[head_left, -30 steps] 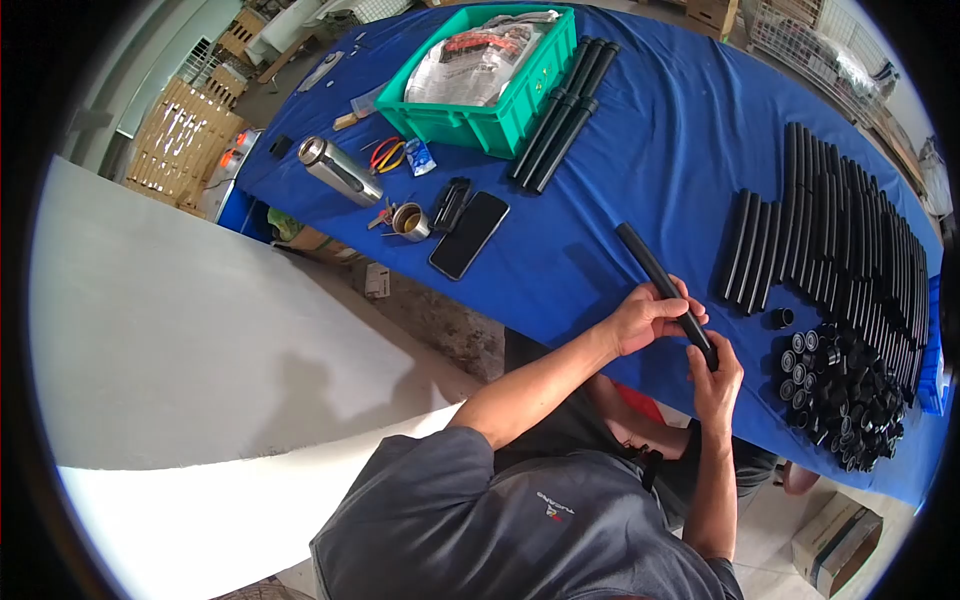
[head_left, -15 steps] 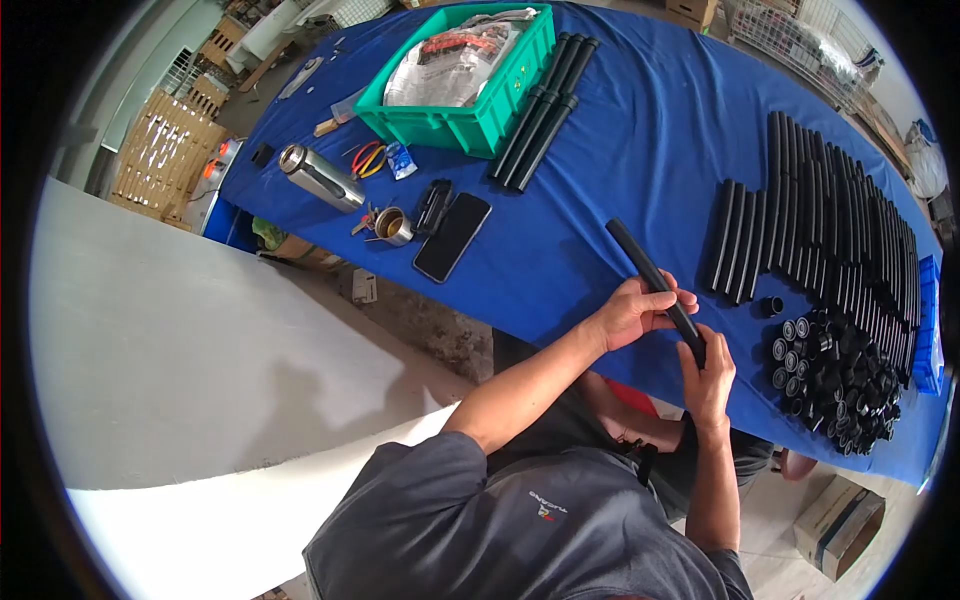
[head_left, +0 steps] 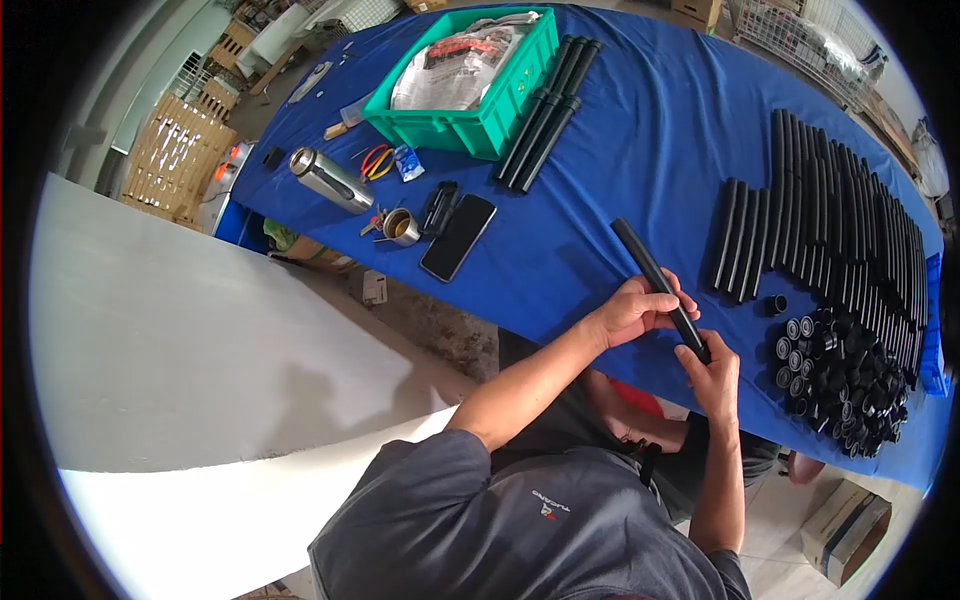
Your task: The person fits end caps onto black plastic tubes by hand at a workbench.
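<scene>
A straight black tube (head_left: 640, 254) slants over the near edge of the blue-covered table, held in both hands. Around its middle, my left hand (head_left: 640, 308) is closed with the thumb on top. My right hand (head_left: 714, 380) grips the tube's near end, its thumb laid along the side; the very end is hidden in the palm. To the right lies a heap of black caps (head_left: 850, 390) with round open ends. One loose black cap (head_left: 775, 305) stands apart beside the rows of black tubes (head_left: 790, 200).
A green crate (head_left: 450, 128) holding newspaper stands at the back, with finished-looking black tubes (head_left: 545, 125) beside it. Left of the hands lie a phone (head_left: 458, 238), a steel cup (head_left: 401, 228), a steel flask (head_left: 330, 180) and pliers (head_left: 377, 162). A blue bin (head_left: 935, 330) sits at the right edge.
The view has shifted slightly. My right thumb now lies a little differently at the tube's near end; both hands still hold the tube in nearly the same place.
</scene>
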{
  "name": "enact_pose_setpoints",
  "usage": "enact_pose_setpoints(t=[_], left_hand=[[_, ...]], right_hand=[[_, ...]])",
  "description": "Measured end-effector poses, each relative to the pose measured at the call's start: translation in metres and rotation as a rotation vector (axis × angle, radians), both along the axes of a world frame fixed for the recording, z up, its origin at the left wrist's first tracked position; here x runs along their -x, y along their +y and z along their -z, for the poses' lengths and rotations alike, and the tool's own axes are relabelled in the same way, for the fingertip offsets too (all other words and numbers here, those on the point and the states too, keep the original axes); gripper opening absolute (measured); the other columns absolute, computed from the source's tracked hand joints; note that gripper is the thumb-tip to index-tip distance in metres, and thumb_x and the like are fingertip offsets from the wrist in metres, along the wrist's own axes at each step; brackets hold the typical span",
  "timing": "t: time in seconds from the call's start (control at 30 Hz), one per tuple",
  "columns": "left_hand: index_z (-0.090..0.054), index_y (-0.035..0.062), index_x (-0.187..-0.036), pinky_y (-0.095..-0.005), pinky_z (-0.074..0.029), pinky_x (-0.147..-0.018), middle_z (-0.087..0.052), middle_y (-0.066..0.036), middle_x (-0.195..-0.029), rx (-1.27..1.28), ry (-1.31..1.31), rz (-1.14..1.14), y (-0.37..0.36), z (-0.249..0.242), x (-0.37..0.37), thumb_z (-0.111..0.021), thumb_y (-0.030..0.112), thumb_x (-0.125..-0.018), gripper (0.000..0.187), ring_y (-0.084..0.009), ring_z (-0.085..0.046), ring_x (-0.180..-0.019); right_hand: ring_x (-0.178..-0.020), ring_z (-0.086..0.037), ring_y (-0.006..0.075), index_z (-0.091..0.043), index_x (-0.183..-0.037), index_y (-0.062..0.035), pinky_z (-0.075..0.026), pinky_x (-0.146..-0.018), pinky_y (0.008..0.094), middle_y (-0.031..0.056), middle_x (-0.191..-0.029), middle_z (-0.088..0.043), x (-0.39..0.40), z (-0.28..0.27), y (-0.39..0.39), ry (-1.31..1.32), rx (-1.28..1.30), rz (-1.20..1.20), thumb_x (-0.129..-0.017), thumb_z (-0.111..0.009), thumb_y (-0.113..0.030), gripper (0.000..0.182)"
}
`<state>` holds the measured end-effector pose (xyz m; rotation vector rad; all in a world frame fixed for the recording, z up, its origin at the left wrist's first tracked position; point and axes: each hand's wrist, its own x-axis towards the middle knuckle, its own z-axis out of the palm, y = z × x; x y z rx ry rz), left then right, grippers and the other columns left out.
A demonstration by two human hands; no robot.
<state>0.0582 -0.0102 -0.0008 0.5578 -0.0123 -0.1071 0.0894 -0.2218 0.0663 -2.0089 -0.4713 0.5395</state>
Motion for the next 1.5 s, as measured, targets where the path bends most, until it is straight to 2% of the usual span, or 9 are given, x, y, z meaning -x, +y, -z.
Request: enact_pose_setpoints(t=[0.33,0.67,0.8,0.9,0.97,1.03,1.1,1.2,1.5], left_hand=[[-0.061,0.0097,-0.117,-0.0513,-0.056,-0.108,-0.072,-0.017,-0.117,-0.024,0.008,-0.02,-0.003,-0.001,-0.001,-0.065,0.003,-0.1,0.019,-0.0359,-0.066,-0.124],[-0.062,0.0093,-0.12,-0.0521,-0.053,-0.11,-0.072,-0.019,-0.121,0.027,0.024,-0.082,-0.005,0.0,0.001,-0.065,0.003,-0.1,0.021,-0.0377,-0.066,-0.124],[-0.061,0.0083,-0.119,-0.0523,-0.054,-0.109,-0.072,-0.019,-0.121,0.021,0.041,-0.014,0.001,0.001,0.002,-0.068,0.005,-0.098,0.023,-0.0385,-0.066,-0.124],[-0.062,0.0077,-0.121,-0.0526,-0.053,-0.109,-0.071,-0.02,-0.124,-0.014,0.069,-0.051,-0.003,0.0,-0.002,-0.07,0.007,-0.098,0.024,-0.0383,-0.065,-0.125],[-0.062,0.0074,-0.121,-0.0526,-0.053,-0.109,-0.071,-0.021,-0.124,-0.022,0.07,-0.068,-0.005,-0.001,0.0,-0.069,0.008,-0.098,0.024,-0.0384,-0.065,-0.125],[-0.062,0.0091,-0.117,-0.051,-0.055,-0.108,-0.072,-0.021,-0.119,0.004,0.049,-0.061,-0.003,0.0,0.0,-0.069,0.004,-0.098,0.022,-0.0384,-0.067,-0.121],[-0.062,0.0073,-0.119,-0.0518,-0.054,-0.108,-0.072,-0.021,-0.12,-0.002,0.027,-0.024,-0.001,0.0,0.0,-0.07,0.009,-0.099,0.022,-0.0382,-0.066,-0.124],[-0.062,0.0073,-0.12,-0.0508,-0.054,-0.109,-0.072,-0.022,-0.121,0.004,0.054,-0.02,-0.002,0.0,-0.002,-0.069,0.007,-0.098,0.023,-0.0385,-0.066,-0.124],[-0.062,0.0049,-0.119,-0.0501,-0.055,-0.109,-0.07,-0.023,-0.124,0.06,0.036,-0.054,0.0,-0.004,-0.001,-0.066,-0.003,-0.094,0.027,-0.0394,-0.064,-0.126]], right_hand=[[-0.057,-0.059,0.0123,-0.068,-0.115,0.0054,-0.046,-0.053,0.0317,0.0078,-0.073,-0.062,0.001,0.018,-0.003,-0.071,-0.149,0.038,-0.091,-0.077,-0.012,0.032],[-0.075,-0.067,0.0326,-0.066,-0.117,0.0028,-0.054,-0.068,0.0381,0.0176,-0.09,-0.067,0.006,0.022,0.005,-0.64,-0.012,-0.001,-0.087,-0.078,-0.01,0.034],[-0.079,-0.068,0.0381,-0.066,-0.119,-0.0001,-0.055,-0.07,0.0441,0.0166,-0.09,-0.066,-0.001,0.002,-0.002,0.442,-0.155,0.057,-0.086,-0.082,-0.016,0.04],[-0.079,-0.069,0.0373,-0.066,-0.117,-0.001,-0.055,-0.069,0.0435,0.0177,-0.091,-0.067,0.003,0.027,0.0,-0.514,-0.021,0.009,-0.086,-0.081,-0.016,0.038],[-0.08,-0.069,0.0378,-0.066,-0.116,-0.0014,-0.055,-0.07,0.0439,0.019,-0.092,-0.067,0.001,0.025,-0.002,-0.597,-0.01,-0.023,-0.085,-0.081,-0.015,0.037],[-0.079,-0.071,0.0325,-0.067,-0.116,-0.0003,-0.055,-0.069,0.0402,0.0177,-0.089,-0.069,0.0,0.023,-0.002,-0.442,-0.101,0.004,-0.086,-0.081,-0.016,0.037],[-0.071,-0.067,0.0164,-0.068,-0.117,0.0005,-0.053,-0.064,0.0353,0.0088,-0.078,-0.068,0.0,0.004,-0.003,0.285,-0.074,0.106,-0.086,-0.082,-0.017,0.039],[-0.075,-0.068,0.0202,-0.068,-0.118,0.0022,-0.055,-0.071,0.0377,0.0127,-0.082,-0.07,-0.004,0.003,-0.008,0.392,-0.187,0.052,-0.087,-0.081,-0.023,0.042],[-0.089,-0.071,0.0348,-0.066,-0.118,0.0009,-0.055,-0.079,0.0418,0.0203,-0.099,-0.071,-0.002,0.023,-0.005,-0.24,-0.108,-0.015,-0.087,-0.081,-0.021,0.041]])
